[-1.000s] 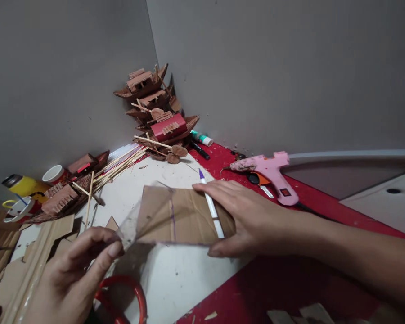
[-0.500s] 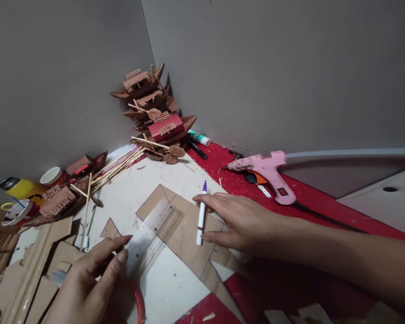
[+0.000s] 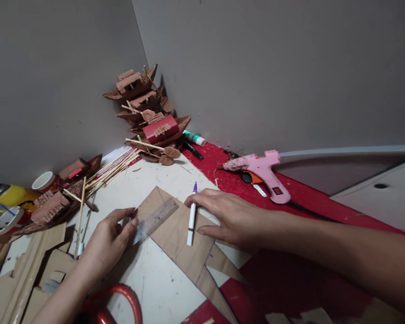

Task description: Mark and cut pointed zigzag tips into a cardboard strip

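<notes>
A clear plastic ruler (image 3: 158,217) lies slantwise over the upper left part of a brown cardboard piece (image 3: 184,247) marked with purple lines. My left hand (image 3: 110,236) pinches the ruler's near left end between thumb and fingers. In my right hand (image 3: 219,216) is a white marker (image 3: 191,220), its purple tip pointing up and away from the cardboard. The right fingers sit behind and beside the marker, above the cardboard's right side. Red scissors handles (image 3: 124,294) show below my left forearm.
A pink glue gun (image 3: 265,173) lies on the red surface at right. Cardboard model boats (image 3: 162,130) are stacked in the corner, with wooden sticks (image 3: 113,171) nearby. Another boat (image 3: 52,204), cups and a yellow bottle (image 3: 15,195) stand left. Cardboard scraps (image 3: 30,270) fill the lower left.
My left hand has moved forward and brought the ruler down onto the cardboard. The marker stays in my right hand. The view has shifted slightly, and more of the scissors shows.
</notes>
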The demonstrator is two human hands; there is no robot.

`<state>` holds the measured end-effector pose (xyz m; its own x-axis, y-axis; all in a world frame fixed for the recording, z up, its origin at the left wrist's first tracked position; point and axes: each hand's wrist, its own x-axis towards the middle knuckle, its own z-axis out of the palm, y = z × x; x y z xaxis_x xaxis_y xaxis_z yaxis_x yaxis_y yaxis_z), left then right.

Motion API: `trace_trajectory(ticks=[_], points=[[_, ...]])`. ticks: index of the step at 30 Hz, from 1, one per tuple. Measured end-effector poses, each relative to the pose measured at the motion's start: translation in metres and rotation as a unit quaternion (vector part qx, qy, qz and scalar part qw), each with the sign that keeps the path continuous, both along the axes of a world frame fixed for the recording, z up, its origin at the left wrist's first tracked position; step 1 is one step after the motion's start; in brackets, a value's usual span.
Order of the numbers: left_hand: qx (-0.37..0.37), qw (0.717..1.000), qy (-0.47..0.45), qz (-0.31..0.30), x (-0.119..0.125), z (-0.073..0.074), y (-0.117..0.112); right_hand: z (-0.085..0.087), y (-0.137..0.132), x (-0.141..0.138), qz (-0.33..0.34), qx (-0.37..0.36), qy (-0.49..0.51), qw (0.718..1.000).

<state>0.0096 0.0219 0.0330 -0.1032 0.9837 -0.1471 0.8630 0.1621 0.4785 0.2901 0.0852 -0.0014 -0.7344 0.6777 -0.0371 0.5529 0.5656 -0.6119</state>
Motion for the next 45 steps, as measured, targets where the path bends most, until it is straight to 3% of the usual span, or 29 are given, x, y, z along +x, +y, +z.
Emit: trace_trajectory(ticks=[4, 9, 13, 22, 30, 34, 38, 41, 45], points=[[-0.024, 0.999, -0.033, -0.001, 0.004, -0.002, -0.006, -0.001, 0.003, 0.002, 0.018, -0.001, 0.021, 1.0], [-0.081, 0.99, -0.099, -0.053, 0.003, -0.005, -0.028, -0.002, 0.005, 0.005, 0.039, -0.007, 0.017, 0.999], [-0.071, 0.992, -0.06, -0.084, 0.0, 0.0, -0.036, -0.003, 0.005, 0.006, 0.036, -0.008, 0.006, 0.999], [-0.055, 0.984, 0.018, -0.168, -0.001, 0.003, -0.018, -0.002, 0.009, 0.004, 0.019, -0.012, 0.01, 1.0], [-0.047, 0.984, 0.048, -0.168, -0.006, -0.002, -0.009, 0.004, 0.008, 0.004, 0.008, -0.016, -0.005, 1.0], [-0.004, 0.981, 0.103, -0.165, -0.007, -0.006, -0.005, 0.005, 0.006, 0.004, 0.009, -0.009, -0.002, 1.0], [0.132, 0.956, 0.188, -0.182, -0.008, -0.014, -0.01, 0.007, 0.005, 0.006, 0.018, -0.008, -0.004, 1.0], [0.22, 0.926, 0.23, -0.205, 0.004, -0.02, -0.026, 0.008, 0.004, 0.007, 0.022, -0.011, -0.006, 1.0], [0.234, 0.891, 0.281, -0.269, 0.031, -0.028, -0.055, 0.008, 0.003, 0.007, 0.025, -0.009, -0.011, 1.0]])
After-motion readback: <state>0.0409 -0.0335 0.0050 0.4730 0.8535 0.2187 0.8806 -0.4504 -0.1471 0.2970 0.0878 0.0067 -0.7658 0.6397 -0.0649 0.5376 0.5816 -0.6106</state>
